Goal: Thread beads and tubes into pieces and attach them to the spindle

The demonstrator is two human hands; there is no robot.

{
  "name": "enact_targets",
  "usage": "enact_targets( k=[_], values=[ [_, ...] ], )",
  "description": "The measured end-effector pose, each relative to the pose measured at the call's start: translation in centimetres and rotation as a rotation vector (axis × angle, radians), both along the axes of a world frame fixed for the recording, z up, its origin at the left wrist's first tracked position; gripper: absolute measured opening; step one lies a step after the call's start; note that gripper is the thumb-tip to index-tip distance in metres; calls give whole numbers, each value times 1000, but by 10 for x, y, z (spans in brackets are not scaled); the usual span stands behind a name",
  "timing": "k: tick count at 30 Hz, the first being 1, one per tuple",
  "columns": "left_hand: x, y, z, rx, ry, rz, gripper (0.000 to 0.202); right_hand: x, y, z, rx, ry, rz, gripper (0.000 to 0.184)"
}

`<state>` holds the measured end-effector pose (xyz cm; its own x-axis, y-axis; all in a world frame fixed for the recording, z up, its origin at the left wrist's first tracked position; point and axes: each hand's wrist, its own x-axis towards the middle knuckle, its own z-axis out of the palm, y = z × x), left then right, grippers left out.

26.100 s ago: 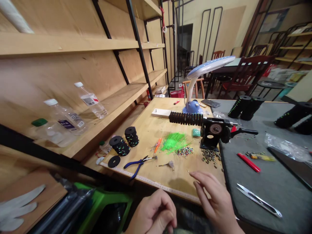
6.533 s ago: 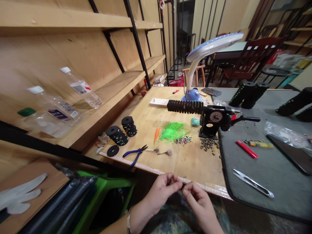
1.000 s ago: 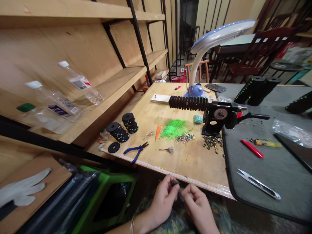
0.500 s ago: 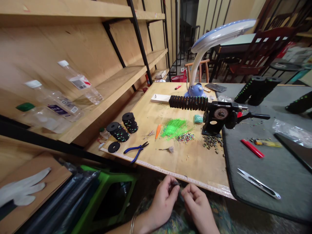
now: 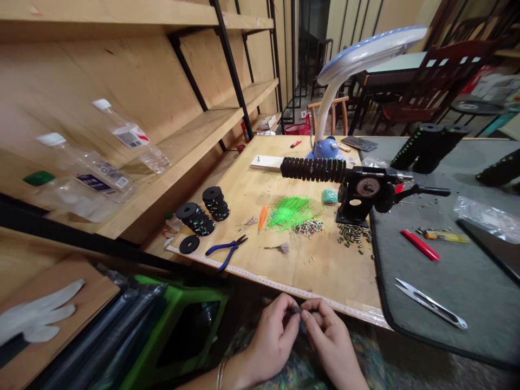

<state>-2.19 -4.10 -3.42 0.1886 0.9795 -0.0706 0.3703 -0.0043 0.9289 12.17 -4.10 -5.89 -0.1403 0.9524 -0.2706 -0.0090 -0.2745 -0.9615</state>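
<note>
Over my lap, just off the table's front edge, my left hand [image 5: 273,337] is closed with thumb and forefinger pinching a small dark piece [image 5: 297,310], too small to name. My right hand [image 5: 331,340] is closed too, its fingertips pressed at the right end of that piece and almost meeting the left ones. Whether a thin line runs between them I cannot make out. Closest on the table are blue-handled pliers [image 5: 227,251], a small pale bundle of fine strands [image 5: 279,247], and a heap of small metal barrel-shaped pieces [image 5: 354,235].
Green strands [image 5: 293,212] lie beside multicoloured beads [image 5: 309,228] and an orange float-shaped piece [image 5: 263,219]. A black hand-cranked winder [image 5: 357,195] stands before the desk lamp [image 5: 325,148]. Black foam spools [image 5: 195,218] are at left; thread snips [image 5: 431,304] lie on the grey mat [image 5: 410,281].
My right hand has come in towards the left, so the fingertips of both hands now nearly touch at the small dark piece. The things on the table have not moved.
</note>
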Motion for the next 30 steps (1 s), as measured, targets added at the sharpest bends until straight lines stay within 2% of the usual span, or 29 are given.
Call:
enact_targets(
  k=[7,13,17,21,26,30],
  values=[
    [1,1,-1,-26,-26,-15,8,-2,2,2,-64,145,-39,43],
    [4,2,-1,-198,-175,18,8,2,7,5,-116,227,-107,44],
    [5,4,1,-236,-238,35,7,3,8,5,-182,259,-125,45],
    [6,5,7,-287,-302,39,11,3,8,5,-182,273,-122,46],
    [6,6,6,-366,-357,25,4,3,8,4,-164,251,-120,49],
    [5,7,1,-322,-296,31,4,3,7,3,-163,230,-119,50]
  ],
)
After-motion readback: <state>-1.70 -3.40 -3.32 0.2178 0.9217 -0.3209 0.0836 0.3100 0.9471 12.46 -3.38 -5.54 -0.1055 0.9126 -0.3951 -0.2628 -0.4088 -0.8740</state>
